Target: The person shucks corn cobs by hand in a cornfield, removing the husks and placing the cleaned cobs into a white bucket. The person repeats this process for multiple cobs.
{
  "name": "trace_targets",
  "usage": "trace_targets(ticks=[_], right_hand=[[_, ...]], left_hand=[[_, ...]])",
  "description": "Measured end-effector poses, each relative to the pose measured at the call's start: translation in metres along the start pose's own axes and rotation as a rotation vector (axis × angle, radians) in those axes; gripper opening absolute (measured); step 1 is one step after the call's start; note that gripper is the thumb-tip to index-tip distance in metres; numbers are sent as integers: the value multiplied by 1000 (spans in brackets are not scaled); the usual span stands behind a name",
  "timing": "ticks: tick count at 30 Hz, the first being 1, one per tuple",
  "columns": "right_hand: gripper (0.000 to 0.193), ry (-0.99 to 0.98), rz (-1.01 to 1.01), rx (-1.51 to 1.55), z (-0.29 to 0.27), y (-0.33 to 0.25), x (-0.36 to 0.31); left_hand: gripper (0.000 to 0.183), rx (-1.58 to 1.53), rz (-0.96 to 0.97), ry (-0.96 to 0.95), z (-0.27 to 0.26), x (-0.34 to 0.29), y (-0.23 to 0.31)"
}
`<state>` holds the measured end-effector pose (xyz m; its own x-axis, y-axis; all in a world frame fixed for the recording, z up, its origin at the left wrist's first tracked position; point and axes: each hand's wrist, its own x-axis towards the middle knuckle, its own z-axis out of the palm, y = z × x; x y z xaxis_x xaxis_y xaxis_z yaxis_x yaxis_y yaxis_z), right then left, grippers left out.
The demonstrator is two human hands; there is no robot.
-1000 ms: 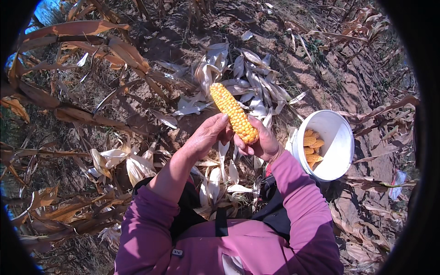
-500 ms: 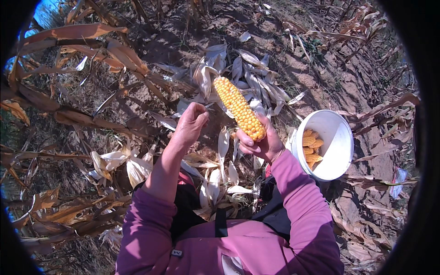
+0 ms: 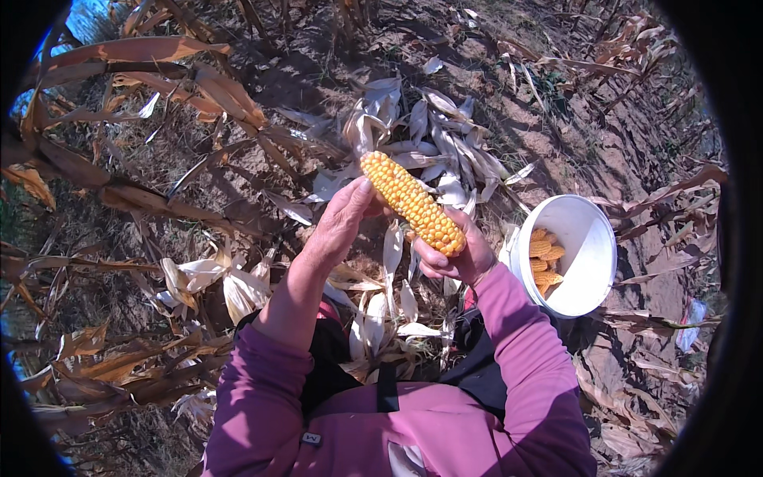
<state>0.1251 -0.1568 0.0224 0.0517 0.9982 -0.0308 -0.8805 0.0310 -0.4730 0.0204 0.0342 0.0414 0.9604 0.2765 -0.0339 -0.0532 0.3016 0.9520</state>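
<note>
A husked ear of corn (image 3: 413,203), full of yellow kernels, slants between my hands, its far end up and to the left. My right hand (image 3: 470,253) is closed around its lower end. At the upper left part, my left hand (image 3: 342,219) has its thumb against the ear's side, while its other fingers pass partly out of sight behind it. To the right of my right hand, a white bucket (image 3: 584,274) leans toward me on the ground with several ears of corn (image 3: 545,256) inside.
Pale stripped husks (image 3: 445,151) lie in a heap on the soil beyond the ear. More husks (image 3: 373,318) are strewn between my legs. Dry corn stalks (image 3: 119,195) crowd the left side. A crumpled clear plastic piece (image 3: 691,324) lies at the far right.
My left hand has come up and rightward from beside the ear to touch it. The ear has shifted slightly down in my right hand's hold.
</note>
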Motion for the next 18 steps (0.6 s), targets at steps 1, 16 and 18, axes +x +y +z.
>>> trace_targets(ticks=[1, 16, 18], right_hand=[[49, 7, 8, -22, -1, 3, 1], [66, 238, -96, -517, 14, -8, 0], [70, 244, -73, -613, 20, -4, 3]], left_hand=[[32, -76, 19, -42, -4, 0, -3], [56, 301, -243, 160, -18, -7, 15], [57, 108, -282, 131, -17, -8, 7]])
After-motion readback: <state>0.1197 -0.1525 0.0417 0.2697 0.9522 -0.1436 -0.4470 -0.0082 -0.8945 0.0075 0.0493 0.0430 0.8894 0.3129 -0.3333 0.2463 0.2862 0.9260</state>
